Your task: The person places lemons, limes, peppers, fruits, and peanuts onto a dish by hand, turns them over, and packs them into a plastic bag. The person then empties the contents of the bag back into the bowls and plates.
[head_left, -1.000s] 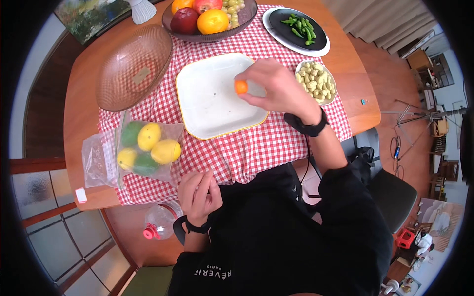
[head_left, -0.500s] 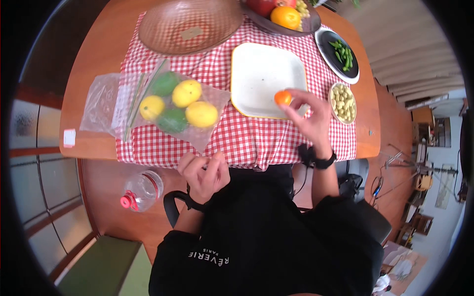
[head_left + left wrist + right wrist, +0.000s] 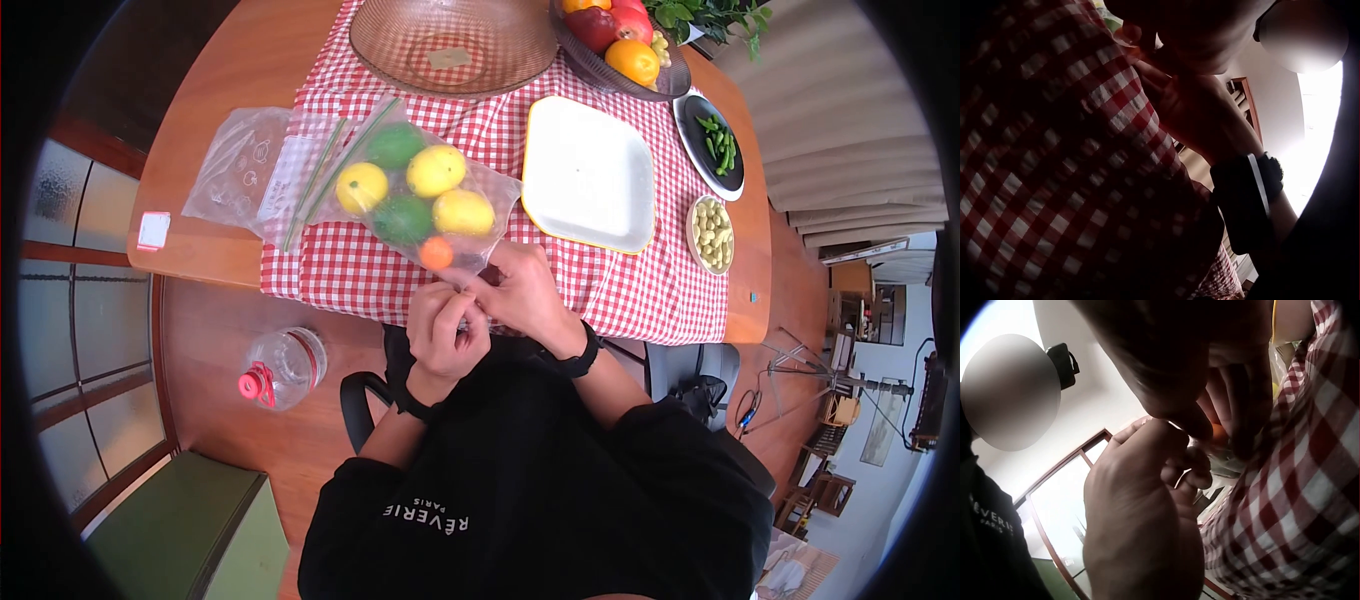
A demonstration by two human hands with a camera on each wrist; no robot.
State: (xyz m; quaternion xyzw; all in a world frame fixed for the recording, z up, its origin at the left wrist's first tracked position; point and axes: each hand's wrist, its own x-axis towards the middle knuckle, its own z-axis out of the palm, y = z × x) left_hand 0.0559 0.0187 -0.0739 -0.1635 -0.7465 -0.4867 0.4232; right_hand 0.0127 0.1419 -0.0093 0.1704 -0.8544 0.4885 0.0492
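My right hand (image 3: 525, 290) holds a small round orange fruit (image 3: 436, 252) at its fingertips; the fruit overlaps the near corner of a clear zip bag (image 3: 490, 190). In the right wrist view the orange fruit (image 3: 1217, 433) shows between the thumb and fingers. Beside it, my left hand (image 3: 445, 325) has curled fingers close against the right hand's fingertips. I cannot tell whether the left fingers pinch anything. Inside the bag are yellow lemons (image 3: 464, 213) and green fruits (image 3: 403, 218). The bag's green zip strips lie toward the left.
Right of the bag stands a white yellow-rimmed tray (image 3: 590, 180). Farther right are a bowl of peanuts (image 3: 712, 236) and a plate (image 3: 685, 125) of green peppers. A brown glass bowl (image 3: 450, 20) and a fruit bowl (image 3: 620, 75) stand behind. A plastic bottle (image 3: 290, 365) is on the floor.
My right hand has carried the orange fruit from over the tray leftward and nearer my body, to the bag's near corner. The hands now meet. The head view has shifted left.
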